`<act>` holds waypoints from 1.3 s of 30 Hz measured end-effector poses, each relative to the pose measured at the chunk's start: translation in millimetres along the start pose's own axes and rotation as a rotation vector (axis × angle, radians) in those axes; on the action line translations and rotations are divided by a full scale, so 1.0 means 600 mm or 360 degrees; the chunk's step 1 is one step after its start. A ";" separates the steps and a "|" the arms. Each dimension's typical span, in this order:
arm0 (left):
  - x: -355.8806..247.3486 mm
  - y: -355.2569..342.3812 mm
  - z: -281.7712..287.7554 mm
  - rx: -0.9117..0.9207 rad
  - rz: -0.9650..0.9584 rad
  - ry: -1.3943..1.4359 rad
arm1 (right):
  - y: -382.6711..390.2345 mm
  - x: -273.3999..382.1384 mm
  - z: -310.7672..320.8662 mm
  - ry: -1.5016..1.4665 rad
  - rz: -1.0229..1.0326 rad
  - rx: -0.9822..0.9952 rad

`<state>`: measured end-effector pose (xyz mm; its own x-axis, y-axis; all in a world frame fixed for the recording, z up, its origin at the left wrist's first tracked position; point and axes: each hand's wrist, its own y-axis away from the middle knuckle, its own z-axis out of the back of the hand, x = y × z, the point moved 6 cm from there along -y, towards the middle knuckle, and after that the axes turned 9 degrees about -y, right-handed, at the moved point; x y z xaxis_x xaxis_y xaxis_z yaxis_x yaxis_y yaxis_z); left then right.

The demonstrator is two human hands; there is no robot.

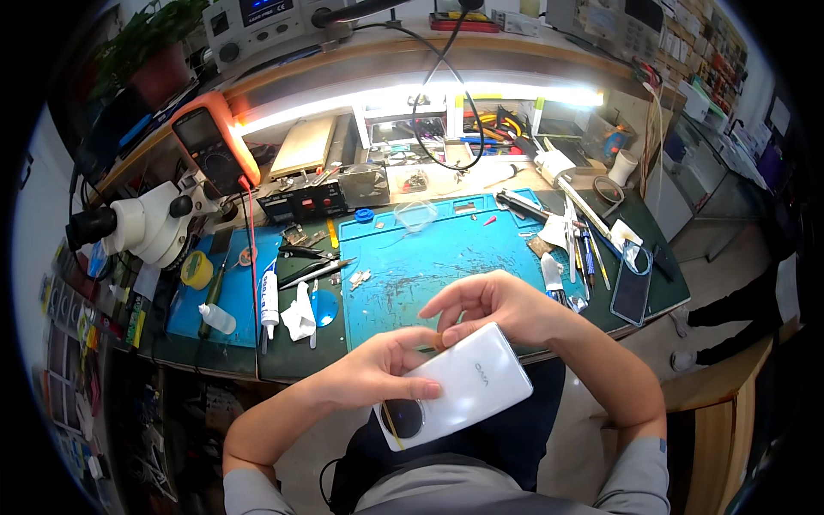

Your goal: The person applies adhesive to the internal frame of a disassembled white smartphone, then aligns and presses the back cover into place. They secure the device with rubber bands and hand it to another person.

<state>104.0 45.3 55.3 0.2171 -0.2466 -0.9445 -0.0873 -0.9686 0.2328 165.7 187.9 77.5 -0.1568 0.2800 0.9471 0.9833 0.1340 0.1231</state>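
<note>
A white smartphone is tilted back side up over my lap, in front of the bench edge. Its round black camera ring faces up, and a thin yellow band crosses the phone beside it. My left hand grips the phone's left part, thumb on the back, fingers underneath. At the phone's far edge is my right hand, its thumb and fingertips drawn together. Something small and yellowish shows between the two hands, but I cannot make out what it is.
Ahead lies a scratched blue work mat. Pliers, a white tube and a microscope stand left. At right are tweezers, brushes and another phone. A multimeter leans behind; a person's legs show far right.
</note>
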 end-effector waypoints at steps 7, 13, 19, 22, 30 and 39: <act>0.011 0.015 0.018 -0.0144 0.0004 -0.0180 | 0.034 0.014 0.025 -0.0205 0.0163 0.0017; -0.049 0.073 0.150 -0.0984 -0.0494 -0.0155 | 0.131 0.020 -0.016 0.1330 0.0359 -0.0115; -0.025 0.024 0.169 -0.0848 -0.0240 -0.0097 | 0.170 0.011 -0.158 0.1219 0.1144 0.0487; -0.008 0.026 0.155 -0.0754 -0.0224 0.0029 | 0.178 0.023 -0.139 0.0759 0.1172 0.0352; -0.030 0.027 0.169 -0.0801 -0.0504 0.0194 | 0.159 -0.012 -0.102 0.1551 0.0746 0.0122; -0.023 -0.002 0.107 -0.0718 -0.0289 -0.0094 | 0.120 0.023 -0.108 0.1313 0.1072 0.0169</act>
<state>38.8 51.9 52.8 0.1331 -0.0827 -0.9876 0.3800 -0.9161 0.1279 240.4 140.2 118.8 0.5654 -0.3970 0.7230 0.8247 0.2850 -0.4885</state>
